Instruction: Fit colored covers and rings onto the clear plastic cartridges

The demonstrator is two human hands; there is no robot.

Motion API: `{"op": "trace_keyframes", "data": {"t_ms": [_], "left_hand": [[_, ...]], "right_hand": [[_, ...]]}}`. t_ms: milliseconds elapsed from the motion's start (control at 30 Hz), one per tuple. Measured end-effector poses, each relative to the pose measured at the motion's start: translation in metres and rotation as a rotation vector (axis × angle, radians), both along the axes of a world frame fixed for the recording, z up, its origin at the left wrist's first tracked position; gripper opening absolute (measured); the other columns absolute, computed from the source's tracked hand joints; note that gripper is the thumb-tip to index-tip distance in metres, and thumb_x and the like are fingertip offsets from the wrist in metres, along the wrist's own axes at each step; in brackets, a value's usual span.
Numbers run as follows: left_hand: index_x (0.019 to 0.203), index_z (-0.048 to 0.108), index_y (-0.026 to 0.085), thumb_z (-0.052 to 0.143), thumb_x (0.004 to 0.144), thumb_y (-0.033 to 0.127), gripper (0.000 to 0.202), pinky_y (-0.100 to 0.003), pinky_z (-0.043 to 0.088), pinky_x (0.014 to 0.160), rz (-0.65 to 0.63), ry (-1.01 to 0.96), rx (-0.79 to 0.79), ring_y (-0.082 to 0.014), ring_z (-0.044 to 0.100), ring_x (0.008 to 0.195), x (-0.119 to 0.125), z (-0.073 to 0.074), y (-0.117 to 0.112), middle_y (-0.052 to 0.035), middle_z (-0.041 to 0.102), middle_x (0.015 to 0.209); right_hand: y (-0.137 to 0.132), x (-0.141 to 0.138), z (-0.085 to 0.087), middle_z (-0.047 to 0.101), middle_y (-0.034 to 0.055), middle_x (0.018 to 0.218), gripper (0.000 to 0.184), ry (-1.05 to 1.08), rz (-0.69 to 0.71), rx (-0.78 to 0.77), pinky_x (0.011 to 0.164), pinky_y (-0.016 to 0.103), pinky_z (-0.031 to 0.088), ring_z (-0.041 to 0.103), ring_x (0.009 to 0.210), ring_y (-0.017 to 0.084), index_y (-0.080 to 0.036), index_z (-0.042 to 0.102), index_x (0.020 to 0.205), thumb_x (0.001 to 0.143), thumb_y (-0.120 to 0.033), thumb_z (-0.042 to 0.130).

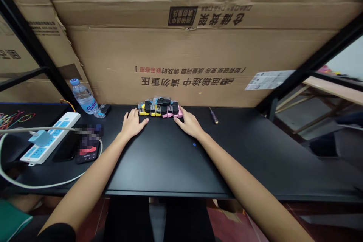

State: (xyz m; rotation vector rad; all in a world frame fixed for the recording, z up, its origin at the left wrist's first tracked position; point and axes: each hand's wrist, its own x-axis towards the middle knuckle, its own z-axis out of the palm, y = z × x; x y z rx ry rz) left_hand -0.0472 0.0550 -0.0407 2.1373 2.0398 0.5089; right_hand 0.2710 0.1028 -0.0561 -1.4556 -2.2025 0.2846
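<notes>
Several small ink cartridges, yellow, pink and blue with black tops, stand in a tight row on the black table against a cardboard wall. My left hand lies flat on the table with fingers spread, its fingertips at the row's left end. My right hand lies flat too, fingers stretched, touching the pink cartridge at the row's right end. Neither hand holds anything.
A water bottle lies at the back left beside a small dark object. A white power strip with a cable and a phone sit at the left. A small screwdriver lies right of the cartridges. Black frame posts rise on both sides.
</notes>
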Motion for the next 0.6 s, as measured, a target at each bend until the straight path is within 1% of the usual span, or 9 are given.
{"op": "trace_keyframes", "data": {"t_ms": [100,233,367,500,600], "left_hand": [[0.164,0.040,0.008,0.051,0.106,0.059,0.078,-0.058,0.020,0.137,-0.002,0.000,-0.002,-0.0341,0.030,0.167,0.000,0.000,-0.001,-0.0243,0.039,0.175],[0.163,0.042,0.011,0.050,0.106,0.059,0.075,-0.059,0.021,0.136,-0.006,0.008,0.002,-0.0339,0.031,0.167,0.000,0.001,-0.001,-0.0220,0.041,0.174],[0.164,0.042,0.011,0.048,0.106,0.059,0.075,-0.059,0.022,0.136,-0.007,0.022,0.010,-0.0347,0.031,0.167,-0.001,0.001,-0.001,-0.0217,0.041,0.175],[0.166,0.040,0.008,0.045,0.107,0.061,0.080,-0.055,0.023,0.137,-0.003,0.063,0.022,-0.0356,0.032,0.167,-0.003,-0.003,-0.004,-0.0244,0.038,0.175],[0.166,0.040,0.007,0.042,0.107,0.061,0.080,-0.054,0.024,0.136,-0.005,0.091,0.024,-0.0362,0.031,0.167,-0.004,-0.006,-0.006,-0.0241,0.036,0.176]], "right_hand": [[0.001,-0.003,-0.002,0.063,0.0191,0.158,0.075,0.012,0.022,0.006,0.126,0.053,0.041,0.056,0.150,0.035,-0.013,0.034,0.170,0.105,-0.048,0.051],[0.000,-0.005,-0.001,0.064,0.0178,0.156,0.074,0.021,0.023,-0.001,0.126,0.053,0.041,0.057,0.149,0.035,-0.015,0.035,0.170,0.105,-0.049,0.051],[-0.002,-0.004,0.001,0.058,0.0211,0.162,0.078,0.007,-0.005,0.002,0.126,0.053,0.041,0.055,0.151,0.037,-0.012,0.035,0.170,0.104,-0.050,0.052],[-0.004,0.005,-0.002,0.048,0.0257,0.169,0.086,-0.083,-0.091,-0.011,0.130,0.057,0.035,0.047,0.157,0.040,-0.009,0.035,0.169,0.103,-0.061,0.053],[-0.005,0.011,-0.005,0.041,0.0254,0.174,0.090,-0.150,-0.166,-0.062,0.134,0.060,0.026,0.037,0.163,0.039,-0.010,0.040,0.167,0.102,-0.072,0.048]]}}
